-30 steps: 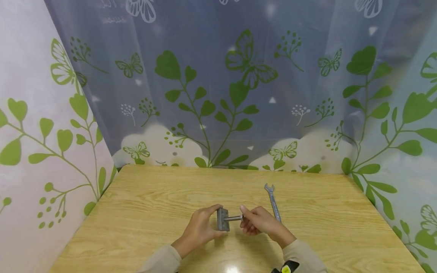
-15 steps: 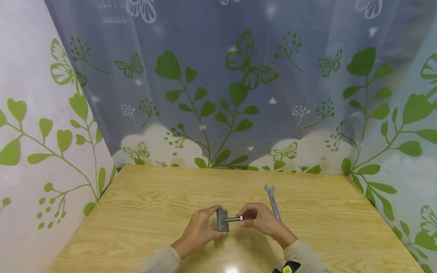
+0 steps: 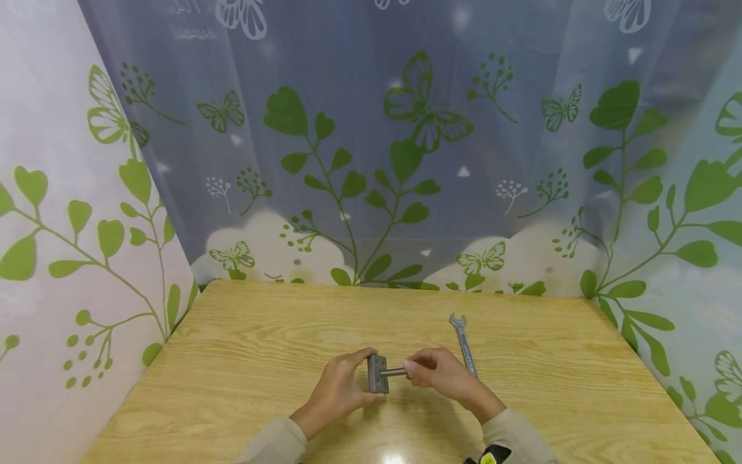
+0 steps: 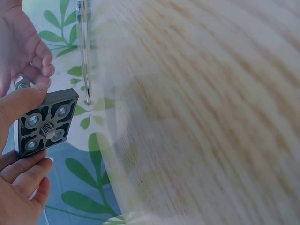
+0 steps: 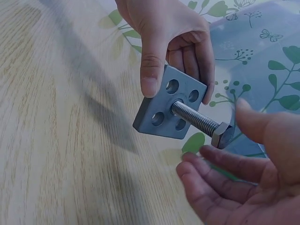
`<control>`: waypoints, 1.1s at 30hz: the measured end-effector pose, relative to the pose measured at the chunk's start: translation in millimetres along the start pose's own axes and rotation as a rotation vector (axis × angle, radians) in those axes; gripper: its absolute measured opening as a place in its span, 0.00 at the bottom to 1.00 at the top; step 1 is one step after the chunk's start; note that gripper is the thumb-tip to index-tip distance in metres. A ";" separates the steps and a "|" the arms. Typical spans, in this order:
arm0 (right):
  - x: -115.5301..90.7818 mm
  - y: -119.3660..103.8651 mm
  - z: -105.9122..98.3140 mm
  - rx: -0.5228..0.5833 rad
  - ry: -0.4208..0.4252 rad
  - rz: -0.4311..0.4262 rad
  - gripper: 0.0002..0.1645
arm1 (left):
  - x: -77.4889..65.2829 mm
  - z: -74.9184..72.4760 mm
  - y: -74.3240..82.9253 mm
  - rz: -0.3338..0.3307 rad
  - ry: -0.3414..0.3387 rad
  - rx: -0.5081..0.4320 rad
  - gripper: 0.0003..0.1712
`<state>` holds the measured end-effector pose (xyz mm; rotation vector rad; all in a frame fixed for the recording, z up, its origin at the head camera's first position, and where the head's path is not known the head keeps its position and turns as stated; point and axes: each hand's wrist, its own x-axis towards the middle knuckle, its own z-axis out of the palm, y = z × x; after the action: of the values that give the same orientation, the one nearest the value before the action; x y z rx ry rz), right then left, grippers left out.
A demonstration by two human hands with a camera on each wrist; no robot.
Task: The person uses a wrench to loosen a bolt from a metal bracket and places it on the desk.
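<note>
My left hand (image 3: 339, 386) grips a square metal plate (image 5: 159, 112) by its edges, thumb on the near side. The plate has several holes. A hex bolt (image 5: 199, 119) runs through its centre, and the threaded end (image 4: 47, 131) sticks out at the back. My right hand (image 3: 443, 374) is at the bolt's head. The views disagree there: in the head view the fingertips cover the bolt head as in a pinch, while in the right wrist view the thumb and fingers stand apart around the bare bolt head (image 5: 222, 136).
An open-ended wrench (image 3: 463, 345) lies on the wooden table (image 3: 278, 322), just beyond my right hand. Curtains (image 3: 348, 193) with leaf and butterfly prints stand behind the table and at both sides.
In the head view, the right thumb and fingers spread around the bolt head half a second ago; now they cover it. The left hand and plate stay almost still.
</note>
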<state>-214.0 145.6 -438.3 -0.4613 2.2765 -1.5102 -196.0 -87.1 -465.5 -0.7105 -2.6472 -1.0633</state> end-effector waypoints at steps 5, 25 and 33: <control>-0.6 2.2 0.4 0.052 -0.002 0.083 0.39 | 0.3 0.6 -0.1 -0.003 0.007 0.007 0.41; 0.8 4.4 -2.1 0.011 0.025 -0.047 0.14 | 0.6 1.2 -1.3 0.000 -0.007 0.019 0.41; 4.8 4.2 -2.0 0.009 0.069 -0.076 0.12 | 2.6 1.1 -0.9 -0.011 -0.010 0.016 0.41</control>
<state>-219.5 146.6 -442.1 -0.5058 2.3277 -1.5951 -198.7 -86.0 -465.9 -0.7008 -2.6680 -1.0425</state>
